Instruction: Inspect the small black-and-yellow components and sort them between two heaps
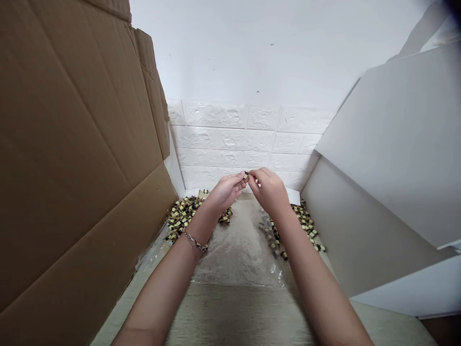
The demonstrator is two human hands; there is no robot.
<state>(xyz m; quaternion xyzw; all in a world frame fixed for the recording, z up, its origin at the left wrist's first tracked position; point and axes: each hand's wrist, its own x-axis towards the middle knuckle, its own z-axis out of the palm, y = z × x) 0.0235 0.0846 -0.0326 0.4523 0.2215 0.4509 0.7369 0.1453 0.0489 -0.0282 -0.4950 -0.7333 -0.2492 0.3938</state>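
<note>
Between my two hands, above the back of the table, is a small yellow and black piece (246,176). My left hand (227,191) pinches it between thumb and fingers. The closed fingertips of my right hand (267,188) touch its black end. Below lies a clear plastic bag (239,254), flat on the table. A heap of similar yellow and black pieces (182,214) spreads out left of the bag, and another pile (306,221) lies to its right, partly behind my right forearm.
A tall brown cardboard sheet (79,144) stands on the left, and white panels (396,144) on the right. Behind is a white brick-patterned wall (230,139). The pale wooden table (237,317) shows at the front.
</note>
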